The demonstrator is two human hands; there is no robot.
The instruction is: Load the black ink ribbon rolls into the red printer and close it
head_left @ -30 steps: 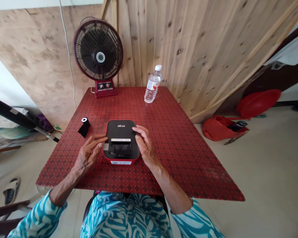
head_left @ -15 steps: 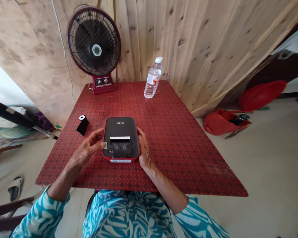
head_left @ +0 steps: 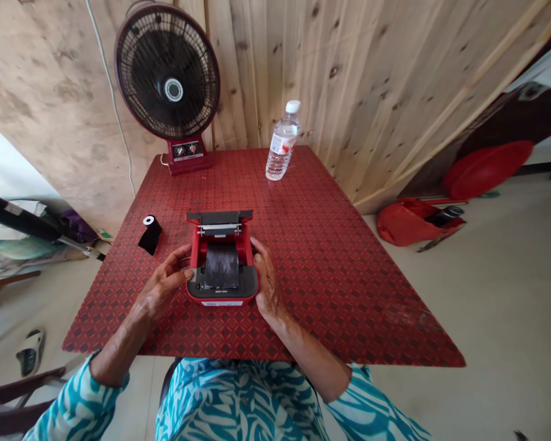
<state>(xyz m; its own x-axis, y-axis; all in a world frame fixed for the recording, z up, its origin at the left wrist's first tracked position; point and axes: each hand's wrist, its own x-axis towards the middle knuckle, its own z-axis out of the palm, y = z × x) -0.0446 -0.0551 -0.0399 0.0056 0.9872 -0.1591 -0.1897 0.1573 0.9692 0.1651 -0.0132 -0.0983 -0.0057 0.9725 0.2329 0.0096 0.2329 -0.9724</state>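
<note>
A small red and black label printer [head_left: 249, 288] sits on the table in front of me, its lid [head_left: 219, 217] raised at the back. Inside, a dark strip of ribbon or label material [head_left: 221, 267] lies out over the front edge. My left hand [head_left: 165, 283] grips the printer's left side, thumb on the grey corner by the front. Against the right side rests my right hand [head_left: 267, 285], fingers along the casing. Left of the printer stands a small black roll [head_left: 151, 234] with a white core and a loose tail.
The red patterned table [head_left: 349, 306] holds a fan [head_left: 172, 92] at the back left and a water bottle [head_left: 283, 141] at the back right. Behind is a wooden wall [head_left: 340, 73]. A red bag [head_left: 406, 222] lies on the floor to the right.
The printer's lid has swung up and back, exposing the inside. Both hands remain at its sides. The view has shifted slightly.
</note>
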